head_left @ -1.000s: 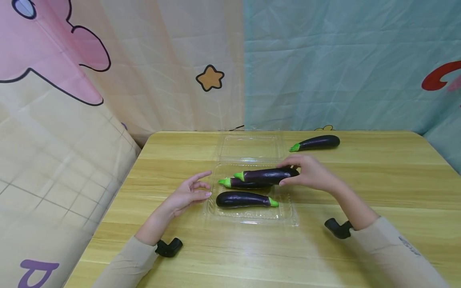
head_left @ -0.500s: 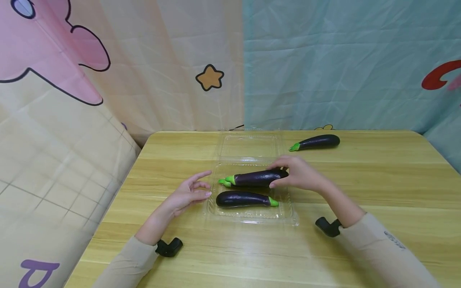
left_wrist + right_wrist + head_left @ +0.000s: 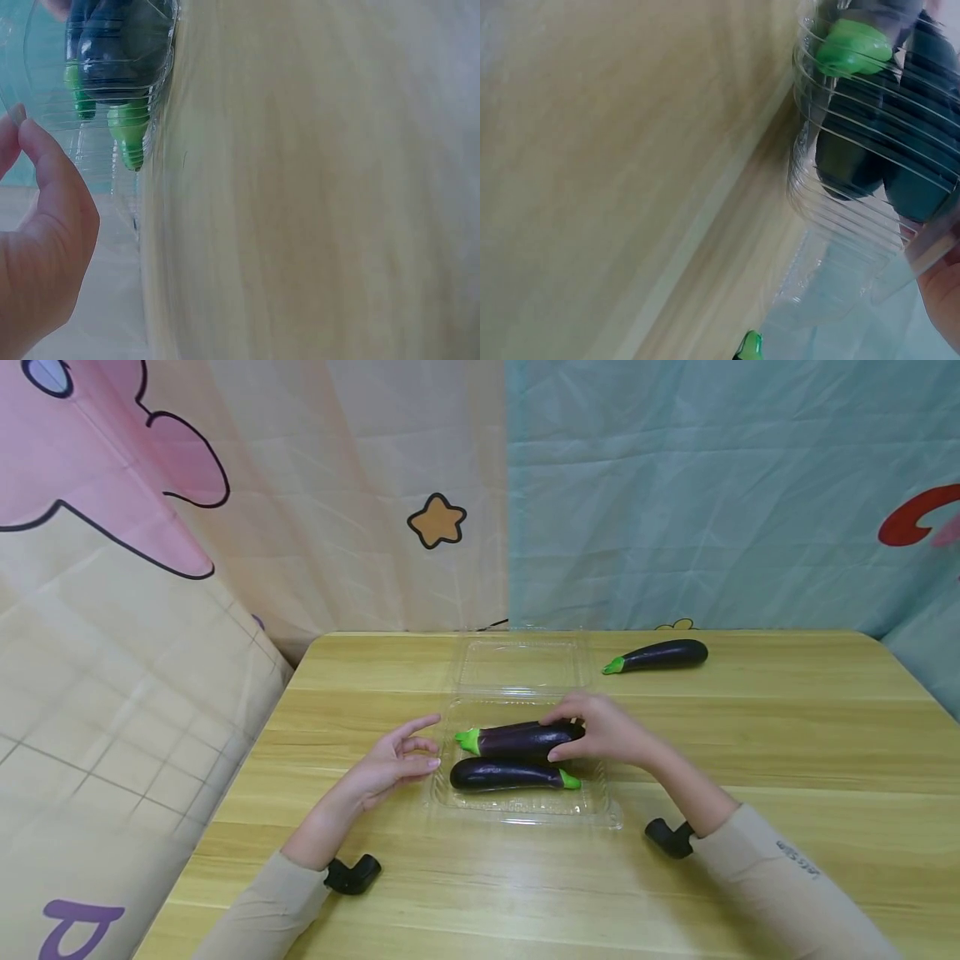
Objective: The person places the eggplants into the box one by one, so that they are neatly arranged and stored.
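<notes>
In the head view, a clear plastic clamshell container (image 3: 525, 814) lies with its lid (image 3: 525, 664) folded back. Inside, a purple eggplant (image 3: 502, 774) lies along the near side, its green stem to the right. My right hand (image 3: 600, 731) pinches another eggplant (image 3: 517, 743) by its rounded end, stem leftward, against a third one mostly hidden behind it. My left hand (image 3: 393, 766) stays at the container's left edge, fingers loosely spread, thumb tip at the rim. Through the wall, the left wrist view shows green stems (image 3: 129, 131); the right wrist view shows dark eggplant ends (image 3: 847, 142).
One more eggplant (image 3: 666, 655) lies on the wooden table (image 3: 765, 735) at the back right, beyond the right hand. Printed curtains (image 3: 675, 510) hang behind the table. Black wrist mounts (image 3: 352, 875) project from both sleeves.
The right hand has moved left and slightly down with its eggplant, lowering it between the two others in the container. The left hand has stayed in place.
</notes>
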A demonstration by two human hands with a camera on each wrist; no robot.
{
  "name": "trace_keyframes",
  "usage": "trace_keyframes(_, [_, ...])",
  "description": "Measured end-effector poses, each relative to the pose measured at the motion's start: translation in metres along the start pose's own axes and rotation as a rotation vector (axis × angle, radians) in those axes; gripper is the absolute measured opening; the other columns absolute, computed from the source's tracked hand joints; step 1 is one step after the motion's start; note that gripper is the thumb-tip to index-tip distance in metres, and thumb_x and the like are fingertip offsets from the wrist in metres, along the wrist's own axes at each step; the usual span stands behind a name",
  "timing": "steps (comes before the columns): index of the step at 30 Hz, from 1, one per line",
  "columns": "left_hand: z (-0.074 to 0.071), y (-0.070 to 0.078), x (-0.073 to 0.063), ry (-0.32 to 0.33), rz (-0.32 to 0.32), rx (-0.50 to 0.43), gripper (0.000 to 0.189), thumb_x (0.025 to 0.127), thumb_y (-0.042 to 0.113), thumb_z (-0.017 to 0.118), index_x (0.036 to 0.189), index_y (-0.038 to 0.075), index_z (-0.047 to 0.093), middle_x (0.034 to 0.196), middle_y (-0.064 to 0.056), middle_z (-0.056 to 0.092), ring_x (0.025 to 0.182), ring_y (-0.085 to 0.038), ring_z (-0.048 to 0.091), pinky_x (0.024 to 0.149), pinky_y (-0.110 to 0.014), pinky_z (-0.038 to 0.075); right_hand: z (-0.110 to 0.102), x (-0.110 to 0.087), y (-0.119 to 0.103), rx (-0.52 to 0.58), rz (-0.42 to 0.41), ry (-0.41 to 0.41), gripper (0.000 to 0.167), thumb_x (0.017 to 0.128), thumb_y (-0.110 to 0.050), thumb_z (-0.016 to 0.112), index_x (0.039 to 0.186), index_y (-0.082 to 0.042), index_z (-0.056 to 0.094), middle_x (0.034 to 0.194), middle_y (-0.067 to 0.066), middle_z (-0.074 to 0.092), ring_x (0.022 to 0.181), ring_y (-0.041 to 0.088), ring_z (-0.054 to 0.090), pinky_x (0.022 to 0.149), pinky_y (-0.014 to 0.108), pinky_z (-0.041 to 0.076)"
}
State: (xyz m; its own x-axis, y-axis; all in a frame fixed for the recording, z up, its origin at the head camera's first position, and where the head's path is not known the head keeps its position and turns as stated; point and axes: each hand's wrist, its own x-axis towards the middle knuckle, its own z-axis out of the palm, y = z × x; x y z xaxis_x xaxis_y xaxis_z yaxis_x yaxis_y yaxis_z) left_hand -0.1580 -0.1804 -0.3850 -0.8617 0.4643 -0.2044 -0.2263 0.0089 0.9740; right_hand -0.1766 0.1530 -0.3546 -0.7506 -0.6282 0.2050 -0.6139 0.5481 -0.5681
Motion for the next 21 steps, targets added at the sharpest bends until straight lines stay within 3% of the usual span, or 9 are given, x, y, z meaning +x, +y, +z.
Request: trace_keyframes(21, [-0.001,-0.001,0.000,-0.004,-0.007,-0.010,0.072,0.085,-0.006,0.060,0.146,0.003,0.023,0.100,-0.003,0.053,0.079,-0.008,0.060,0.071,-0.020,0.052,0.014,0.001,-0.005,0.059,0.047,-0.019,0.042,0.073,-0.028,0.080,0.109,-0.009,0.069,0.101,0.001,0.063,0.089,0.015,0.055,0.070,0.029,0.048])
